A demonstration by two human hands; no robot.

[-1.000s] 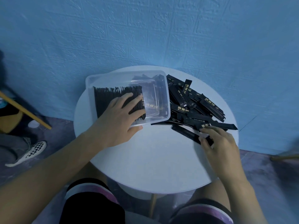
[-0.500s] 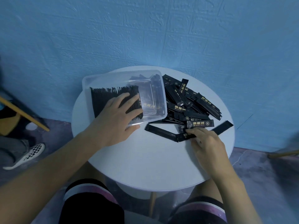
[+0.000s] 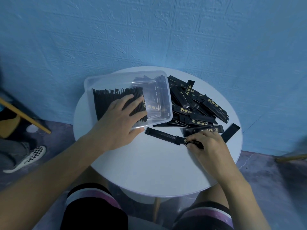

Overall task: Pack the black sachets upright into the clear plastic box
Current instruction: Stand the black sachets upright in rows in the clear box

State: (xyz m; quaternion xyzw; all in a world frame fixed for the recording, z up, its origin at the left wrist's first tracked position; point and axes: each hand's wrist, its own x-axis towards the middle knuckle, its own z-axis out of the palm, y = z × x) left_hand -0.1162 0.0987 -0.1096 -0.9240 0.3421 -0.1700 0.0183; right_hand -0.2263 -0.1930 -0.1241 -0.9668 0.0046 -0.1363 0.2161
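The clear plastic box [image 3: 116, 77] stands at the back left of the round white table [image 3: 149, 171]. A row of black sachets [image 3: 106, 100] stands upright in its left half. My left hand [image 3: 119, 120] lies flat over that row, fingers straight, thumb outside the box's front wall. A loose pile of black sachets [image 3: 199, 107] lies right of the box. My right hand [image 3: 207, 143] pinches black sachets [image 3: 181, 139] lying flat on the table in front of the pile. One more sachet [image 3: 230, 132] lies apart at the right.
A blue textured wall stands close behind the table. On the floor at the left are a wooden chair leg [image 3: 25, 116] and another person's checkered shoe [image 3: 26, 159]. My knees in striped shorts sit under the table's front edge.
My right hand has dragged sachets leftward and toward me, out of the pile. The left hand has stayed on the upright row.
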